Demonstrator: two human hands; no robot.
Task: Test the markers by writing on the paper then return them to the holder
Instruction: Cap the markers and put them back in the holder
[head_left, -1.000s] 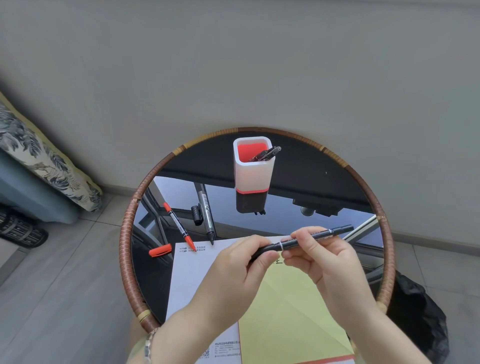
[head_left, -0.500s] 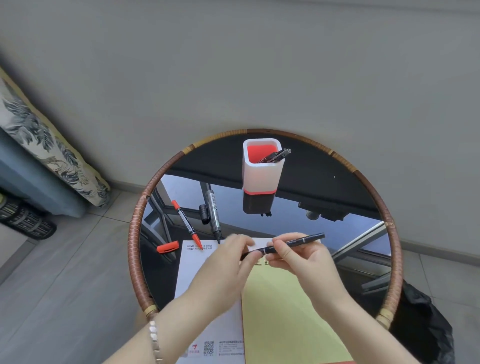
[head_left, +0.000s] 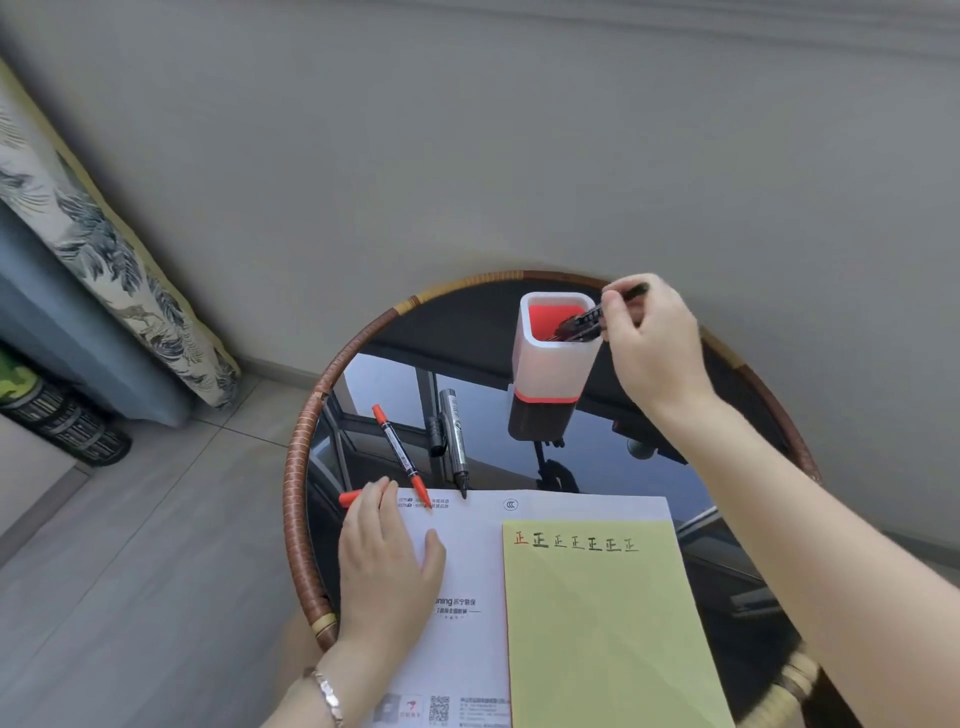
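Both forearms are bare up to the frame edge. The left hand (head_left: 387, 561) carries one bracelet (head_left: 327, 693) at the wrist: a band of small metallic links, silver-toned with a pale pink sheen. The right hand (head_left: 654, 343) and its wrist are bare.

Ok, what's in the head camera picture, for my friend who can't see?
A right hand holds a black marker at the mouth of a white holder on a round table. The left hand rests on white paper beside a yellow sheet with written marks; a red marker and a grey marker lie nearby.
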